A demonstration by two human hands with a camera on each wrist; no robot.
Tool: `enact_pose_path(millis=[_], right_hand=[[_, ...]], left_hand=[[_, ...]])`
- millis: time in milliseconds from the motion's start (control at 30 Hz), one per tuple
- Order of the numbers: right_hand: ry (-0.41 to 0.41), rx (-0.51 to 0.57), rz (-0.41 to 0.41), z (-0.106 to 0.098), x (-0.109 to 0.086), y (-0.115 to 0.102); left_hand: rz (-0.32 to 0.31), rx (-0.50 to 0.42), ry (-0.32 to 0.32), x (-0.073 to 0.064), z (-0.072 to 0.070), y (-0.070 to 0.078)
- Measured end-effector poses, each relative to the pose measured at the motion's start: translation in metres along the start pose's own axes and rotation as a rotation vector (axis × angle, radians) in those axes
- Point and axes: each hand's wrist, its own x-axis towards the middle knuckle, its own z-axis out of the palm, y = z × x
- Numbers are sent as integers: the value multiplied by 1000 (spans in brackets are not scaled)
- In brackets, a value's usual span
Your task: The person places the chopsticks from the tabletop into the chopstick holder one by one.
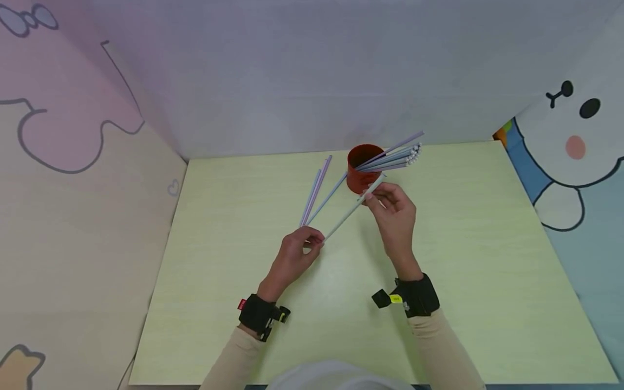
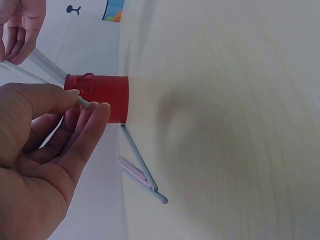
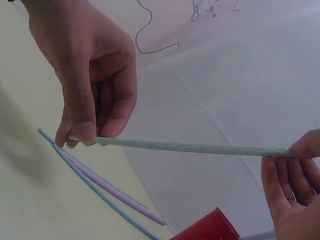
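Note:
A pale green stick (image 1: pixel 347 215), thin like a rolled-paper straw, is held up slantwise between both hands. My left hand (image 1: pixel 298 250) pinches its lower end between thumb and fingertips. Near its other end, thumb and fingers of my right hand (image 1: pixel 394 214) pinch it; the right wrist view shows the stick (image 3: pixel 200 148) stretched across from hand to hand. Just behind the right hand is a red cup (image 1: pixel 358 181), holding a bundle of similar sticks (image 1: pixel 397 157) that lean out to the right. Whether the held stick is hollow cannot be seen.
Left of the cup lie a purple stick (image 1: pixel 318 187), a blue stick (image 1: pixel 310 196) close beside it, and another blue stick (image 1: pixel 327 198) slanting toward the cup. The pale table (image 1: pixel 219 271) meets a white wall (image 1: pixel 292 81) behind the cup. Printed panels stand at both sides.

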Motion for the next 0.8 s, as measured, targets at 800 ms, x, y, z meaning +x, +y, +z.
enact_pose_path(millis=[800], right_hand=[[254,-25,-304,-44,51,-63]], left_hand=[[-312,175,155,13,-14,-60]])
